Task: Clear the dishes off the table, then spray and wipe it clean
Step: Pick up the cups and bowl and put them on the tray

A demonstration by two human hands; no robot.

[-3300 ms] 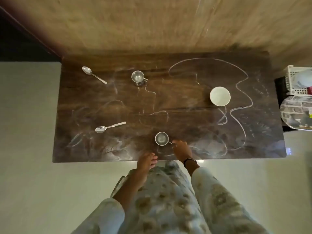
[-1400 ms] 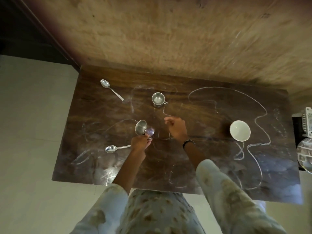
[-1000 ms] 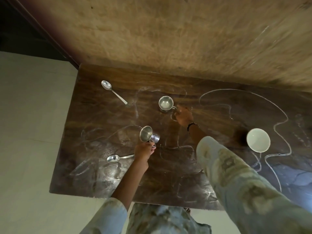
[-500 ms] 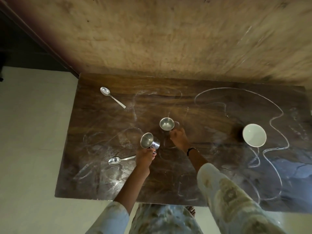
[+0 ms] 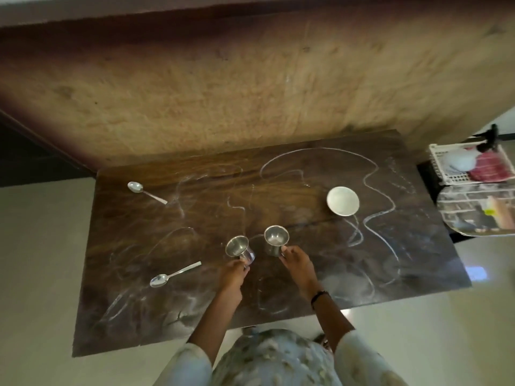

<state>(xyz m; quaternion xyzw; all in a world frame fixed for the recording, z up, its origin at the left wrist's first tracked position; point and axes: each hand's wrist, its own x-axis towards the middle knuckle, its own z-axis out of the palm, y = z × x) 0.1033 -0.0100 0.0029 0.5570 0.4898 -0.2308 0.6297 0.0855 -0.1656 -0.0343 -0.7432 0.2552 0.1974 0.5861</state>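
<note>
A dark wooden table (image 5: 418, 263) streaked with white chalk marks fills the middle. My left hand (image 5: 232, 274) grips one steel cup (image 5: 238, 247) by its handle, tilted, above the table's centre. Just to its right my right hand (image 5: 296, 263) grips a second steel cup (image 5: 274, 238). A white bowl (image 5: 342, 201) stands at the right. One spoon (image 5: 146, 191) lies at the far left corner. Another spoon (image 5: 172, 275) lies at the near left.
A brown wall (image 5: 250, 93) runs behind the table. Beyond the table's right end stand a white plastic basket (image 5: 446, 168) with a pale round thing and red cloth, and a clear container (image 5: 473, 213). Pale floor surrounds the table.
My right hand reached to the far cup, took it by the handle and brought it back beside the cup in my left hand. Both cups are now off the table surface.
</note>
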